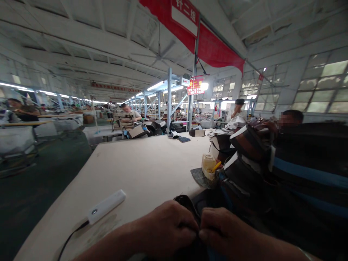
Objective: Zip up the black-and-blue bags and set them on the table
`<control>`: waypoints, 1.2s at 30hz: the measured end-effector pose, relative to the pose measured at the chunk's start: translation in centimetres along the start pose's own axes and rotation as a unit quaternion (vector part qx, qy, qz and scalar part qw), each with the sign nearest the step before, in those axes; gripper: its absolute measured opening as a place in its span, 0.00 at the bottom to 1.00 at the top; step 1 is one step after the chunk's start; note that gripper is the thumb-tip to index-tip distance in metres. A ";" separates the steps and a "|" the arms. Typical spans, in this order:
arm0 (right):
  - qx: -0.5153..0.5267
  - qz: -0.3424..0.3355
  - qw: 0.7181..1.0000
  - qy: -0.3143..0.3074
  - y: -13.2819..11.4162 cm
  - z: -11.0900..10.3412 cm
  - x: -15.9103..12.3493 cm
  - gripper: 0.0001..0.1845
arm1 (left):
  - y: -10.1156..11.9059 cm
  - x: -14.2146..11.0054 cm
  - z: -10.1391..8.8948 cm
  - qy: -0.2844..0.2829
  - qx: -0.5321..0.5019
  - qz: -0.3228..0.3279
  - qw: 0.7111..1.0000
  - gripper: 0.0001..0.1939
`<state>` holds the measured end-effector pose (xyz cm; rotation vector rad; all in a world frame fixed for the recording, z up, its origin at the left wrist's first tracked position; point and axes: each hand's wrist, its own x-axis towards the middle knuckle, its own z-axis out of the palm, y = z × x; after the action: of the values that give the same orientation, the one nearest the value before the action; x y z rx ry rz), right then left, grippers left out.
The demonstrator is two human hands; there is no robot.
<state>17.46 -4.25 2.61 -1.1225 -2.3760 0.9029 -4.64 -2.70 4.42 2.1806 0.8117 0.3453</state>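
Observation:
My left hand (170, 226) and my right hand (224, 226) meet at the near edge of the table, fingers closed and knuckles almost touching. Both pinch a dark piece of fabric or leather (187, 201), whose edge rises between them. Its lower part is lost in shadow and behind my hands, so I cannot make out what kind of item it is. Just beyond, a translucent pot (208, 163) with a yellow handle (216, 166) in it stands on a dark, stained pad (198, 177).
The pale tabletop (136, 166) stretches ahead. A white device (107, 206) with a black cable lies at left. Black, white and brown sewn pieces (248, 145) are heaped at right beside a black bulk with blue stripes (310, 172). People sit at workstations beyond.

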 end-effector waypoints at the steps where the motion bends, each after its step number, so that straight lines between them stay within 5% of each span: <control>1: -0.006 0.007 1.000 0.002 0.0 0.0 0.1 0.09 | -0.2 0.1 -0.1 -0.007 -0.006 -0.007 1.000 0.14; 8: 0.001 0.076 0.997 0.006 0.7 1.0 1.0 0.05 | -1.1 0.9 -0.9 -0.041 -0.051 -0.018 0.998 0.14; 15: 0.023 0.119 0.993 0.013 0.8 1.3 1.4 0.05 | -1.6 1.1 0.7 0.003 -0.010 -0.030 0.999 0.09; 19: 0.034 0.094 0.995 0.007 0.8 1.4 1.3 0.05 | -1.3 0.7 1.6 0.076 0.088 -0.025 0.993 0.05; 25: 0.078 0.044 0.996 -0.008 1.2 1.4 1.3 0.07 | -1.5 0.3 0.2 -0.022 -0.064 -0.042 0.997 0.10; 30: 0.196 0.002 0.980 -0.039 2.0 1.2 1.1 0.13 | -1.9 0.4 0.8 0.000 -0.064 -0.044 0.997 0.09; 36: 0.133 -0.016 0.991 -0.026 1.8 0.8 0.6 0.11 | -1.8 0.7 1.9 0.046 -0.064 -0.043 0.996 0.07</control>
<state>17.58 -3.24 0.84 -0.9640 -2.2242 1.2086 -4.01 -2.47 1.77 2.0159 0.9055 0.4445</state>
